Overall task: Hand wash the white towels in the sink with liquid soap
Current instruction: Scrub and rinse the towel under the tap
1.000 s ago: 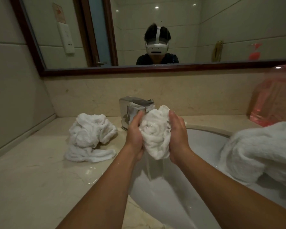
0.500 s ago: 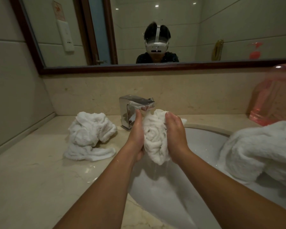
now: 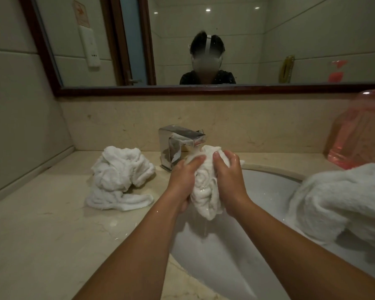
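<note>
Head view looks down on a white towel [image 3: 206, 191] bunched into a tight wad and held over the sink [image 3: 268, 187], its top just under the faucet [image 3: 178, 144] spout. The left hand [image 3: 183, 182] wraps its left side with the fingers curled across the front. The right hand [image 3: 230, 182] clamps the other side, fingertips dug into the top. Water runs from the wad's lower end into the basin, so I'd call it soaked and heavier than it looks. It is soft and limp and will give under any squeeze, and nothing about it is fragile. Wet skin and whatever soap is in the cloth could make it slick. The safest hold, to my eye, is the whole bundle between both palms, not a loose corner, which would let it unroll and flop down. A second towel [image 3: 119, 174] lies crumpled on the counter [image 3: 41, 234] left of the faucet, and a larger towel [image 3: 338, 202] hangs over the sink's right edge. A pink bottle [image 3: 359, 135] stands behind that; whether it holds the soap I cannot tell.
</note>
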